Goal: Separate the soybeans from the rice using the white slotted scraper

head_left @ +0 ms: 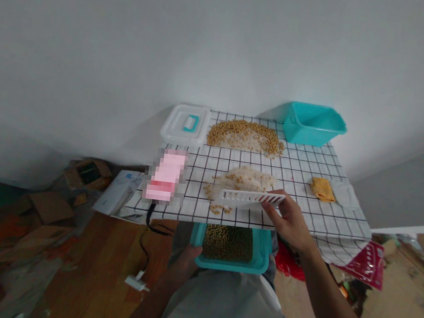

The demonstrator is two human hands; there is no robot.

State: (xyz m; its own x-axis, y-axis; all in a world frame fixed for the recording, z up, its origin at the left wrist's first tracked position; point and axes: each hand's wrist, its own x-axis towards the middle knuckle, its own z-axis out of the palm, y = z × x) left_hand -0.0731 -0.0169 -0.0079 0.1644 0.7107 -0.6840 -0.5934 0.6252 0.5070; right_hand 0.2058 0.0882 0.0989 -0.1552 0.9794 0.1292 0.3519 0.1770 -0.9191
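Note:
My right hand (290, 220) is closed on the right end of a white slotted scraper (248, 198), which stands on edge on the checked tablecloth (311, 165) against a small pile of rice and beans (240, 180). My left hand (186, 258) grips the left rim of a teal tray (260, 259) held just below the table's near edge. The tray is filled with brown beans (228, 242). A few loose beans (218, 209) lie on the cloth by the scraper.
A larger mound of beans and rice (245, 136) lies at the back. A teal bin (313, 123) stands back right, a clear lidded box (185, 123) back left, an orange cloth (322, 189) at the right. Cardboard boxes (88, 171) and a cable (144, 246) litter the floor.

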